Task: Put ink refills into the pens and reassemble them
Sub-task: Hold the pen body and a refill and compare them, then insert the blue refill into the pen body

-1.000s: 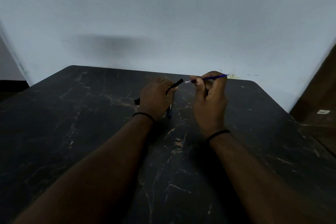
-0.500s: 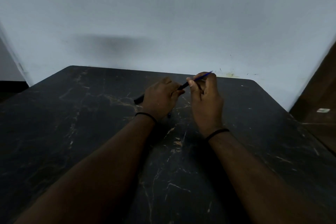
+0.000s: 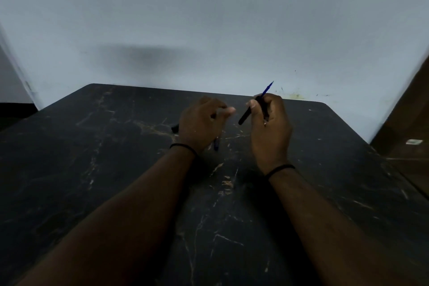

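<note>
Above table, right hand (image 3: 269, 123) grips pen (image 3: 246, 116).

Can't say exactly what sort of place I'm in: plain indoor room, prob. a home or a bare workspace. I'm at a black marble-look table (image 3: 116, 158) w/ pale veins & scuffs, pushed against a blank, pale blue-grey wall (image 3: 209, 18) w/ small stains near the table edge. Brown wood panel (image 3: 408, 123) at right, maybe a door. Dim light.
</note>
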Action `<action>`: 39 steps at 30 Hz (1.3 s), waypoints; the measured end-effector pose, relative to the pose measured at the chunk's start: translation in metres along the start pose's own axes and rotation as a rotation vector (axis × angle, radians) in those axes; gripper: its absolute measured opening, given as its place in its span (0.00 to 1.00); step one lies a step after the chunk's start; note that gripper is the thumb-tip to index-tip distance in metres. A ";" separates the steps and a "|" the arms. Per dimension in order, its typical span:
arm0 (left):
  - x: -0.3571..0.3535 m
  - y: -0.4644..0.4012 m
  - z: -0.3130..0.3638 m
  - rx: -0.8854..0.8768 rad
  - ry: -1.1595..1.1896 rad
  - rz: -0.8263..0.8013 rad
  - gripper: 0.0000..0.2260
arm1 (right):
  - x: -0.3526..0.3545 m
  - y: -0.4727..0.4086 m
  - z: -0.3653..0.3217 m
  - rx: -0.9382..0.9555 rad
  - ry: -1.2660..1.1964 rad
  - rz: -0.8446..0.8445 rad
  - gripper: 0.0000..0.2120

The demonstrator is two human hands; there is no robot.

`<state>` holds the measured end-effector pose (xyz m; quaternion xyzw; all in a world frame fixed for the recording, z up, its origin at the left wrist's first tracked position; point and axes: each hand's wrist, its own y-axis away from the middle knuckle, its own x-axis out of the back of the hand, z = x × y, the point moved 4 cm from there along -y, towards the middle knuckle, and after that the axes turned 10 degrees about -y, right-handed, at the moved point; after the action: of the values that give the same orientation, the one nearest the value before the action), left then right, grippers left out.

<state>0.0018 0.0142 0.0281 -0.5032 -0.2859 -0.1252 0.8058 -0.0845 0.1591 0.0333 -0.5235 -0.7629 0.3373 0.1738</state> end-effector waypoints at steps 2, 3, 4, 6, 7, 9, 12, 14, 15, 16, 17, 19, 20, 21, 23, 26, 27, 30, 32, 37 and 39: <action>0.007 0.000 -0.021 0.191 0.014 0.090 0.14 | 0.001 0.000 0.001 -0.019 0.015 -0.008 0.07; 0.011 0.000 -0.032 0.285 -0.014 0.125 0.13 | 0.001 0.001 0.003 -0.031 0.031 -0.027 0.07; 0.015 0.000 -0.042 0.367 -0.052 0.136 0.13 | 0.000 0.002 0.005 -0.042 0.051 -0.052 0.07; 0.020 0.000 -0.057 0.474 -0.113 0.107 0.12 | -0.002 0.004 0.008 -0.061 0.086 -0.108 0.08; 0.022 0.000 -0.061 0.495 -0.131 0.085 0.12 | -0.002 0.005 0.010 -0.066 0.102 -0.128 0.08; 0.024 0.000 -0.064 0.486 -0.150 0.036 0.11 | -0.003 0.006 0.011 -0.067 0.126 -0.148 0.08; 0.017 -0.001 -0.054 0.389 -0.152 -0.103 0.13 | -0.003 0.006 0.011 -0.074 0.143 -0.156 0.08; 0.009 -0.001 -0.044 0.325 -0.214 -0.192 0.16 | -0.003 0.006 0.011 -0.072 0.153 -0.149 0.08; 0.006 -0.001 -0.041 0.311 -0.234 -0.223 0.17 | -0.002 0.006 0.011 -0.072 0.158 -0.146 0.08; 0.003 -0.001 -0.041 0.304 -0.237 -0.248 0.18 | -0.002 0.006 0.011 -0.072 0.161 -0.145 0.08; 0.000 -0.001 -0.041 0.298 -0.232 -0.267 0.19 | -0.002 0.006 0.011 -0.073 0.162 -0.146 0.08; -0.003 -0.001 -0.042 0.277 -0.224 -0.298 0.20 | -0.002 0.006 0.011 -0.085 0.157 -0.150 0.08; -0.004 -0.001 -0.043 0.269 -0.219 -0.316 0.21 | -0.003 0.006 0.011 -0.093 0.156 -0.153 0.08; -0.005 -0.001 -0.044 0.267 -0.214 -0.332 0.20 | -0.003 0.006 0.011 -0.097 0.157 -0.158 0.08; -0.006 -0.001 -0.045 0.279 -0.205 -0.365 0.19 | -0.003 0.006 0.011 -0.098 0.162 -0.164 0.08; -0.007 0.000 -0.045 0.291 -0.184 -0.408 0.16 | -0.003 0.006 0.011 -0.100 0.162 -0.163 0.08; -0.006 0.000 -0.045 0.293 -0.180 -0.395 0.14 | -0.002 0.006 0.011 -0.103 0.161 -0.163 0.09; 0.002 -0.003 -0.047 0.296 -0.212 -0.280 0.09 | -0.001 0.005 0.011 -0.114 0.153 -0.157 0.08; 0.006 -0.004 -0.046 0.272 -0.254 -0.221 0.12 | -0.002 0.005 0.011 -0.117 0.150 -0.161 0.08; 0.003 -0.004 -0.039 0.253 -0.468 -0.382 0.17 | -0.002 0.006 0.010 -0.108 0.149 -0.166 0.07; 0.001 -0.005 -0.038 0.260 -0.509 -0.452 0.17 | -0.002 0.006 0.009 -0.106 0.144 -0.170 0.07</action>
<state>0.0130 -0.0214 0.0198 -0.3356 -0.5948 -0.1335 0.7182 -0.0852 0.1552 0.0227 -0.4882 -0.8069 0.2421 0.2279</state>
